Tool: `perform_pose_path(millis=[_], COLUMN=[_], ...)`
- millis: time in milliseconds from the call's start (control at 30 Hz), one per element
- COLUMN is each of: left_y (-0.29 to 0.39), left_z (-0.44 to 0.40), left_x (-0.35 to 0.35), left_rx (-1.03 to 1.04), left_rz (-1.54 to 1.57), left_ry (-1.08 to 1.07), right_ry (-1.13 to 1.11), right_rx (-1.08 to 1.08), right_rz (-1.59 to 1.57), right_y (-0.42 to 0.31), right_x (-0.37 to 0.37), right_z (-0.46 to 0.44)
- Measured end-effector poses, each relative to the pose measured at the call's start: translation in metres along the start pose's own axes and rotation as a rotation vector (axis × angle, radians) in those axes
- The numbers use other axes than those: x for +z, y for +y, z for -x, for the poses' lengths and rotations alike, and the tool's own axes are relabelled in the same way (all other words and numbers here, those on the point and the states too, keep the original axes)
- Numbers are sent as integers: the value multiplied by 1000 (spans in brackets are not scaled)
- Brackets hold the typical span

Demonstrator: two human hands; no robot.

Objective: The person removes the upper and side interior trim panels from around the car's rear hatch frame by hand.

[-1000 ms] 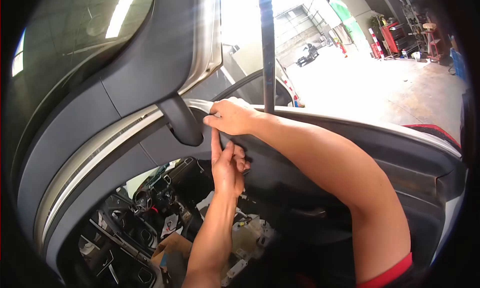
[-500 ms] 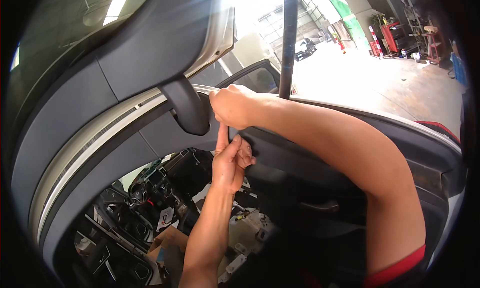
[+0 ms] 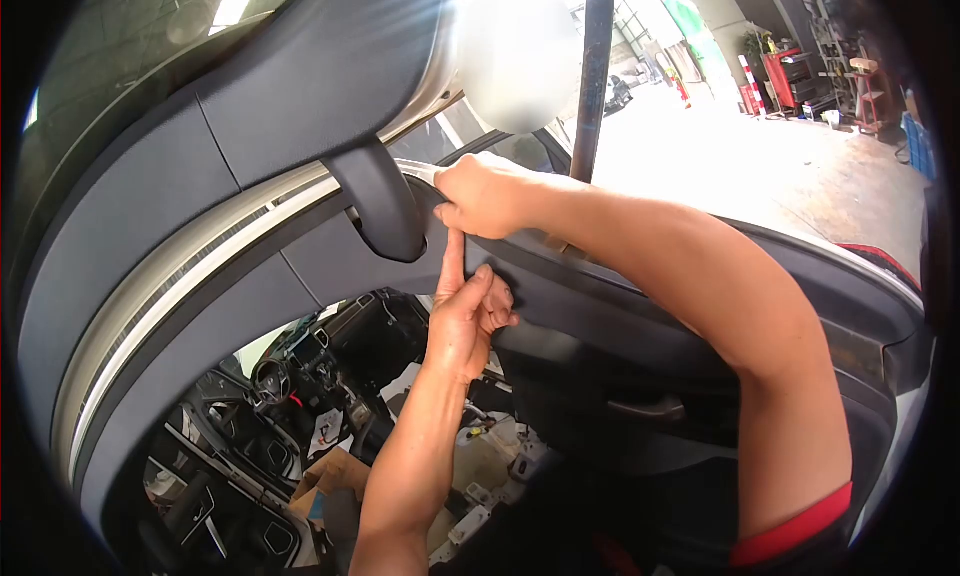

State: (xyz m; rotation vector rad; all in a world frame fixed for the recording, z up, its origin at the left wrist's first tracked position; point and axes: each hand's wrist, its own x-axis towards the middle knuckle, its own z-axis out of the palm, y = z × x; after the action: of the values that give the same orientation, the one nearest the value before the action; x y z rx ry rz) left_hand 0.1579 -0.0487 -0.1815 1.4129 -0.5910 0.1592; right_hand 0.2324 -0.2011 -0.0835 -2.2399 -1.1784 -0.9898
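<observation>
My right hand [image 3: 484, 196] is closed at the upper edge of a vehicle's rear opening, its thumb bent downward. Whatever lies inside its fingers is hidden. Just below, my left hand [image 3: 470, 306] points its index finger straight up against the corner of the dark side trim panel [image 3: 570, 296], the fingertip close under the right thumb. Its other fingers are loosely curled and hold nothing. Left of both hands, a dark curved hinge cover [image 3: 378, 201] comes down from the raised tailgate [image 3: 310, 86] into a slot in the grey roof-edge trim [image 3: 340, 256].
A tailgate strut [image 3: 593, 86] rises behind my right wrist. Below lies the stripped cabin, with a steering wheel [image 3: 270, 378] and a cardboard box [image 3: 328, 476]. A pale blurred patch hangs near the strut. Outside are a workshop floor [image 3: 720, 166] and a red cart [image 3: 787, 76].
My right hand has shifted slightly right, and its thumb now shows above my left fingertip. The left hand keeps its pose. A pale blur has appeared by the strut, which looks tilted differently.
</observation>
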Motion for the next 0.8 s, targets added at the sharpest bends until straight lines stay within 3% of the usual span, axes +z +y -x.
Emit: perform_pose_path(millis=[133, 333, 400, 600, 767, 800], left_y=[11, 9, 11, 8, 3, 5], left_z=[7, 0, -2, -5, -7, -9], left_x=[15, 26, 24, 47, 30, 24], left_rx=[-20, 152, 130, 65, 95, 72], left_rz=[-26, -19, -68, 94, 71, -25], left_ry=[81, 198, 112, 172, 140, 134], right_ry=[-18, 231, 235, 221, 270, 164], right_rx=[-77, -28, -20, 21, -8, 56], right_rz=[163, -17, -53, -294, -311, -340], right_y=[-11, -4, 1, 11, 9, 8], right_x=[5, 19, 20, 20, 17, 10], right_z=[12, 19, 19, 23, 14, 9])
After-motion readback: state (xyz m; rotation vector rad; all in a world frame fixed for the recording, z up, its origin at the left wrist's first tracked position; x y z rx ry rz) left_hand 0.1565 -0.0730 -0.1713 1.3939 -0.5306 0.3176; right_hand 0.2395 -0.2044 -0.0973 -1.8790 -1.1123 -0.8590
